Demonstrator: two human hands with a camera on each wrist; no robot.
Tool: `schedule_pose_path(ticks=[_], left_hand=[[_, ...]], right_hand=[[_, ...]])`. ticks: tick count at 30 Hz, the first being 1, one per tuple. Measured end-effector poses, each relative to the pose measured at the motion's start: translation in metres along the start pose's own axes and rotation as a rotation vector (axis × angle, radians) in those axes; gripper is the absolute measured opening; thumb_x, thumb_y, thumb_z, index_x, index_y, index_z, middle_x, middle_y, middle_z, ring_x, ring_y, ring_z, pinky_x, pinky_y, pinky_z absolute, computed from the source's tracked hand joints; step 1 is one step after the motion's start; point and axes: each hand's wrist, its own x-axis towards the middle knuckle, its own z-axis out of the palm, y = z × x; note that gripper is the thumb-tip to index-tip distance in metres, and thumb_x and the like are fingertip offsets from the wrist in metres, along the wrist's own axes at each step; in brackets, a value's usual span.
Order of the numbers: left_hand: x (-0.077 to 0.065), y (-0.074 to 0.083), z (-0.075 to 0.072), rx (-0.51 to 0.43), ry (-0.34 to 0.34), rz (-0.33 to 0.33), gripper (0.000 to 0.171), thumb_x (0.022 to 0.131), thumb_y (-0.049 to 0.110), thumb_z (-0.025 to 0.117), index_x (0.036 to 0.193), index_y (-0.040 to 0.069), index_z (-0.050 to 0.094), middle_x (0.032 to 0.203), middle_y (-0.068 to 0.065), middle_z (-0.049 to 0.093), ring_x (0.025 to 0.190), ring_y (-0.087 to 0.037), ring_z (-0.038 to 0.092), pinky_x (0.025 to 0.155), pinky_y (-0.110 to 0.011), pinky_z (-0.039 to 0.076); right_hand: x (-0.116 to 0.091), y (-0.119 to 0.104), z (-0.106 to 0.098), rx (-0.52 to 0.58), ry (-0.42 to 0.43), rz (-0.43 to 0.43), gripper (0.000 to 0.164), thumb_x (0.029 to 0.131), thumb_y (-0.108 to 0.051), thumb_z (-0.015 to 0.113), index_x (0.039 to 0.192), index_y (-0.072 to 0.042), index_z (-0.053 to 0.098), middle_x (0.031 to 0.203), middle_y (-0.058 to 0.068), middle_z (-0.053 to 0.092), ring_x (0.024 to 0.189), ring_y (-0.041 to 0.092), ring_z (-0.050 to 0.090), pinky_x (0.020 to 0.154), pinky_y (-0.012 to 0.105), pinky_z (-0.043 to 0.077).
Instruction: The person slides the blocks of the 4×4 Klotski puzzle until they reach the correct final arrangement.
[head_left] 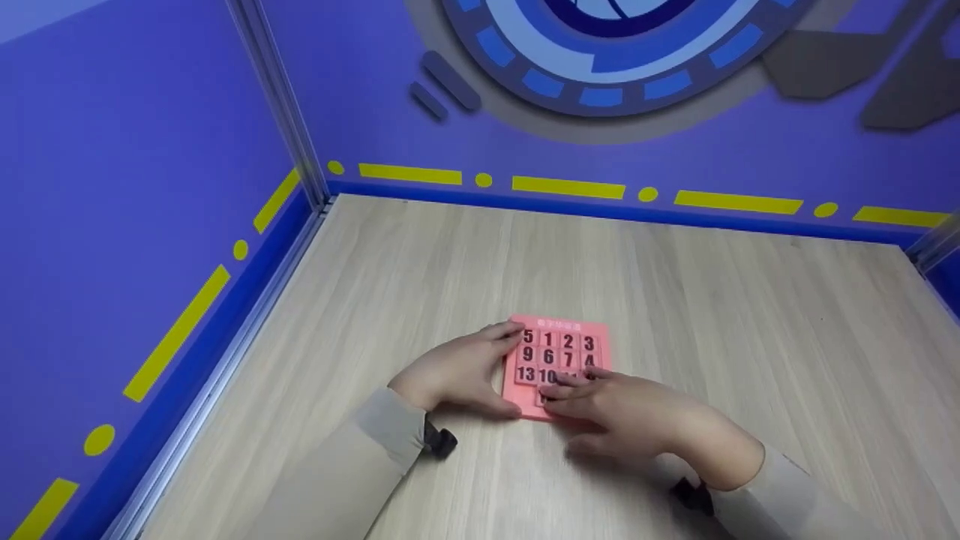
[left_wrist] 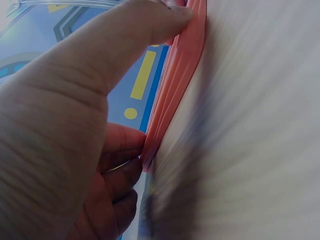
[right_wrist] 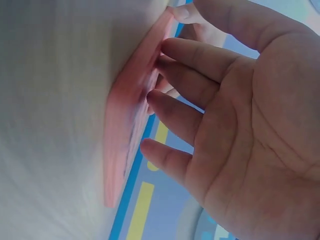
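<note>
A pink number sliding puzzle [head_left: 525, 394] lies flat on the wooden table. Its top row reads 5, 1, 2, 3 and the second 9, 6, 7, 4; below come 13 and 10, with further tiles partly covered by fingers. A gap shows at the lower left. My left hand [head_left: 461, 371] grips the frame's left side, thumb at the lower corner, fingers at the upper edge; the left wrist view shows the puzzle's side [left_wrist: 175, 80] between them. My right hand [head_left: 630, 412] lies over the lower right part, its extended fingertips [right_wrist: 156, 97] touching the tiles, thumb apart.
The light wood table [head_left: 420, 262] extends around the puzzle. A blue-purple panel [head_left: 172, 150] with yellow marks stands along the left, and a similar back wall [head_left: 375, 112] closes the far edge. A metal corner post [head_left: 277, 97] joins them.
</note>
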Motion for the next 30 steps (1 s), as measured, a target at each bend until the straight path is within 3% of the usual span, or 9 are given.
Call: schedule_pose_path(ticks=[4,9,19,30], left_hand=[[0.001,0.001,0.002,0.002,-0.004,0.000,0.119,0.084,0.059,0.093,0.177,0.010,0.038,0.190,0.000,0.026,0.175,-0.023,0.030,0.141,-0.040,0.037],[0.003,0.001,0.004,0.017,-0.008,0.011,0.121,0.083,0.062,0.092,0.177,0.009,0.038,0.190,0.000,0.026,0.176,-0.024,0.029,0.142,-0.041,0.035],[0.001,0.000,-0.003,-0.007,-0.011,-0.001,0.120,0.083,0.060,0.093,0.177,0.009,0.038,0.191,0.001,0.025,0.176,-0.022,0.030,0.142,-0.040,0.036],[0.001,0.000,-0.001,-0.037,-0.014,-0.020,0.120,0.082,0.059,0.094,0.177,0.010,0.039,0.190,0.002,0.025,0.175,-0.021,0.032,0.141,-0.041,0.038]], right_hand=[[0.004,0.002,-0.004,-0.014,0.045,-0.024,0.053,0.112,-0.036,0.070,0.161,-0.016,0.066,0.165,-0.001,0.066,0.161,0.031,0.056,0.137,0.065,0.039],[0.016,0.005,-0.004,-0.011,0.094,-0.035,0.054,0.113,-0.034,0.069,0.162,-0.014,0.064,0.167,0.003,0.064,0.162,0.032,0.054,0.138,0.062,0.039],[0.029,0.012,0.007,0.052,0.053,0.030,0.076,0.110,-0.054,0.069,0.174,-0.018,0.048,0.184,0.002,0.040,0.175,0.031,0.031,0.144,0.060,0.026],[0.028,0.006,0.012,0.033,0.053,0.031,0.071,0.111,-0.049,0.069,0.173,-0.018,0.050,0.181,0.002,0.045,0.173,0.031,0.036,0.143,0.060,0.031]])
